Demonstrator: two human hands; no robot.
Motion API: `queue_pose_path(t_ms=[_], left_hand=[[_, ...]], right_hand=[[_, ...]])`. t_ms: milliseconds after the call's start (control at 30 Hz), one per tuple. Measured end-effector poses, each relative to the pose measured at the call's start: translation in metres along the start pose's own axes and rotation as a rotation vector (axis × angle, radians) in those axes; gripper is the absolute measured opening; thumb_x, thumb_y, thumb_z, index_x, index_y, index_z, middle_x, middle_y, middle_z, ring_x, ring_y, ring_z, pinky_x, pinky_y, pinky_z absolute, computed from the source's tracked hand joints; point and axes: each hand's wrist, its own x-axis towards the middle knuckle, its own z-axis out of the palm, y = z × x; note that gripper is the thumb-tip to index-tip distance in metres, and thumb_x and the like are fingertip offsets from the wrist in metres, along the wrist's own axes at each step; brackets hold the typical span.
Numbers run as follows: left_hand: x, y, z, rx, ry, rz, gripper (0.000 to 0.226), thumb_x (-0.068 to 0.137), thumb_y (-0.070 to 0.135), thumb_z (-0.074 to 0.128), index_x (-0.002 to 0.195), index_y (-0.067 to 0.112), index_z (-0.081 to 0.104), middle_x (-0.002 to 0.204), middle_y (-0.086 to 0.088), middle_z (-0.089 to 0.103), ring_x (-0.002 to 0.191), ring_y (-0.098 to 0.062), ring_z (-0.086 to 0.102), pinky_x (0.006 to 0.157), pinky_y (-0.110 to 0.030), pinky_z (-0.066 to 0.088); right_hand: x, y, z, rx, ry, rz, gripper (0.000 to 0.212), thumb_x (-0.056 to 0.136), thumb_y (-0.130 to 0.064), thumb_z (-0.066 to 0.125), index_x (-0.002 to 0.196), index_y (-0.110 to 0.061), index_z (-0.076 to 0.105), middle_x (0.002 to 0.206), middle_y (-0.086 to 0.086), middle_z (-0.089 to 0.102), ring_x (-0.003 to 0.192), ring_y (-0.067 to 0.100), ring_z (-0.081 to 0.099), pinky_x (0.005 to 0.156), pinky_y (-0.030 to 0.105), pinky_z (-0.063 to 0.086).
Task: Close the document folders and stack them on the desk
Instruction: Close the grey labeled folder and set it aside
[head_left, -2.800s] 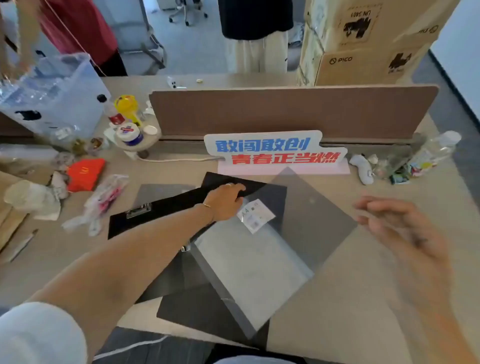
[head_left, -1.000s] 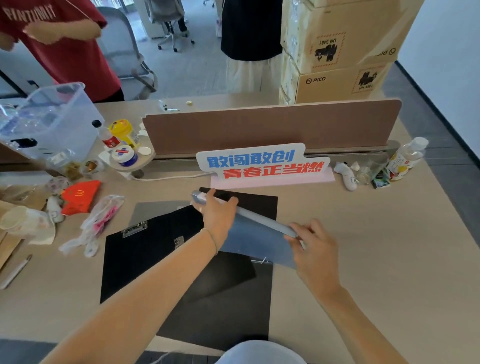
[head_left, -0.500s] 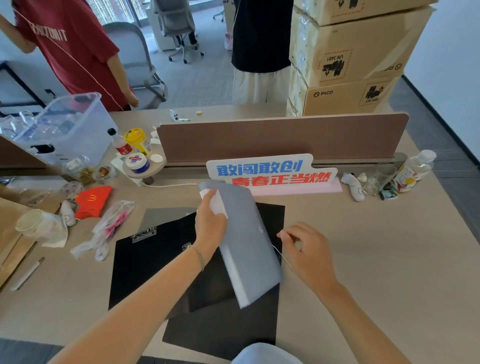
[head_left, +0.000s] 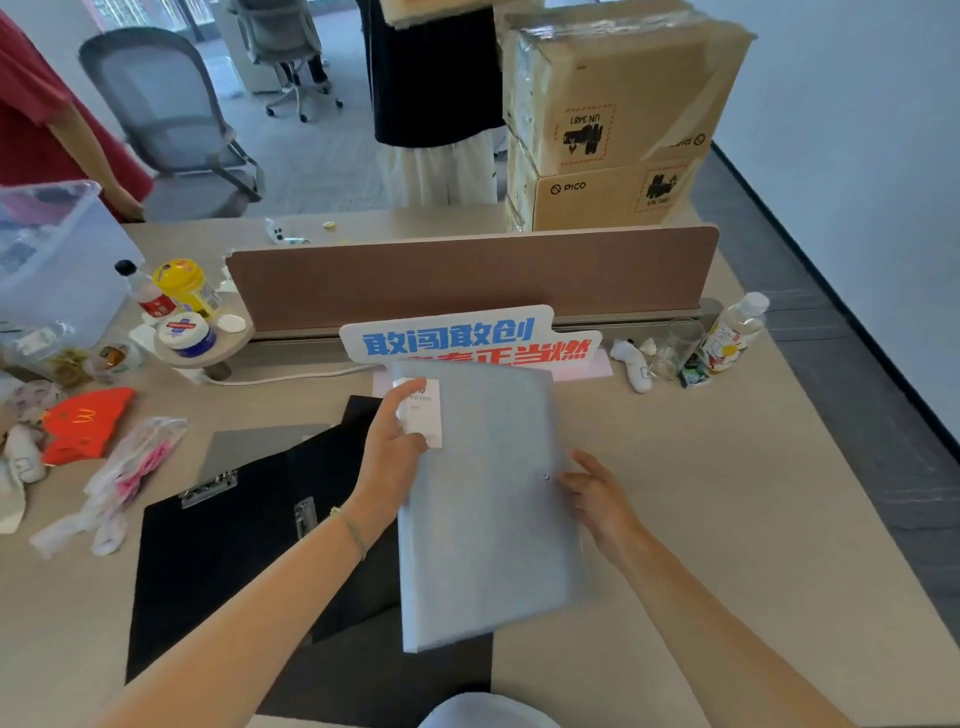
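Two black folders (head_left: 223, 561) are seen lying open on the surface (head_left: 727, 493), left of the grey folder (head_left: 488, 519) and partly under it. The grey folder, closed, is held tilted above them, just before the lettered sign (head_left: 467, 338). Its left edge is clasped by the left hand (head_left: 392, 452), thumb on the white label (head_left: 423, 415). The right hand (head_left: 597, 493) is laid open-fingered against its right edge, nothing clenched.
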Motion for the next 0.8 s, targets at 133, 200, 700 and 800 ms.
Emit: queue_pose_path(t_ms=[133, 200, 700, 800], left_hand=[[0.003, -0.011, 0.034, 0.043, -0.013, -0.014, 0.059, 0.09, -0.012, 0.052, 0.136, 0.026, 0.05, 0.133, 0.001, 0.052, 0.127, -0.022, 0.049, 0.094, -0.045, 0.056], [0.003, -0.019, 0.053, 0.145, -0.023, -0.02, 0.063, 0.091, -0.008, 0.056, 0.139, 0.031, 0.045, 0.133, 0.003, 0.048, 0.125, -0.018, 0.045, 0.094, -0.043, 0.054], [0.016, -0.117, 0.22, 0.658, -0.462, -0.156, 0.092, 0.092, 0.007, 0.058, 0.161, 0.038, 0.006, 0.159, -0.009, 0.021, 0.121, -0.023, 0.044, 0.089, -0.022, 0.04], [0.023, -0.141, 0.256, 0.679, -0.495, -0.208, 0.093, 0.089, 0.008, 0.056, 0.161, 0.039, 0.007, 0.158, -0.015, 0.023, 0.129, -0.03, 0.046, 0.087, -0.021, 0.039]], right_hand=[[-0.005, -0.001, -0.029, 0.043, 0.055, -0.053, 0.02, 0.087, 0.001, 0.058, 0.088, -0.016, 0.07, 0.082, 0.006, 0.071, 0.081, 0.028, 0.062, 0.065, 0.032, 0.046], [-0.008, -0.004, -0.046, 0.033, 0.167, -0.1, 0.029, 0.087, 0.001, 0.061, 0.108, -0.019, 0.063, 0.082, 0.004, 0.067, 0.078, 0.019, 0.063, 0.072, 0.03, 0.046], [0.025, 0.036, -0.208, -0.709, 0.544, -0.443, 0.052, 0.083, -0.009, 0.07, 0.131, -0.026, 0.057, 0.105, -0.001, 0.057, 0.073, 0.018, 0.06, 0.071, 0.034, 0.051], [0.038, 0.046, -0.243, -0.766, 0.554, -0.426, 0.051, 0.085, -0.008, 0.068, 0.132, -0.024, 0.057, 0.108, -0.003, 0.053, 0.077, 0.018, 0.059, 0.069, 0.031, 0.048]])
